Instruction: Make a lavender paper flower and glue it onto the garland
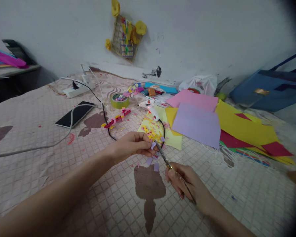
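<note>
My left hand (138, 144) pinches a small piece of purple paper (153, 145) between thumb and fingertips. In my right hand (185, 181) is a pair of metal scissors (165, 160), fingers wrapped round the handles, the blade tips touching or close to that piece. Whether the blades are parted I cannot tell. Loose purple paper bits (156, 167) lie on the cloth just below. Behind my hands, yellow and pink paper scraps (151, 133) are heaped on a pale yellow sheet (175, 141). A white glue gun (153, 111) with a glowing red light rests at that sheet's far edge.
Coloured paper sheets (197, 125) and white string (222, 156) lie at right, near a blue bag (268, 89). Left stand a phone (75, 114), a power strip (79, 89) and trailing cables. A decorated pink stick (117, 119) and a tape roll (119, 101) lie mid-table.
</note>
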`<state>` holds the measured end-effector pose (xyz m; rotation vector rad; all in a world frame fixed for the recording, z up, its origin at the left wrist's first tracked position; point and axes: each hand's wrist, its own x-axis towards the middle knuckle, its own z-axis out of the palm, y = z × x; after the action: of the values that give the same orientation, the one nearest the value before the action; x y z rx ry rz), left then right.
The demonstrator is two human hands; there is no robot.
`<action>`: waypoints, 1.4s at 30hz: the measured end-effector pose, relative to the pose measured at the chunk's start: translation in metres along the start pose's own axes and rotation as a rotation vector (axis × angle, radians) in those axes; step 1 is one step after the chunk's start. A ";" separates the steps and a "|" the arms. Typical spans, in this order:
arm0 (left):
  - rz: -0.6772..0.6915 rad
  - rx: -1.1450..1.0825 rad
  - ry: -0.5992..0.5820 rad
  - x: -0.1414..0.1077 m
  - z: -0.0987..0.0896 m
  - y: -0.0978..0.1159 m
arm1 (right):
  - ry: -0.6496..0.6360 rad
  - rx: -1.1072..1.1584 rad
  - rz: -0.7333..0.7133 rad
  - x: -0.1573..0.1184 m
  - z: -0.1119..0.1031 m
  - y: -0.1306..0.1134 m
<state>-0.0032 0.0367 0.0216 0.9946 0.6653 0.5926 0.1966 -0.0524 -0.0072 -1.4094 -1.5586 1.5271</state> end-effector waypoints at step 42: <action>0.221 0.400 0.152 -0.002 0.036 -0.033 | 0.293 0.165 -0.130 0.012 0.008 -0.012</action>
<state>0.0265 0.0011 0.0060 1.4188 0.8347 0.7514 0.1821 -0.0420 -0.0013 -1.3417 -1.2905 1.2755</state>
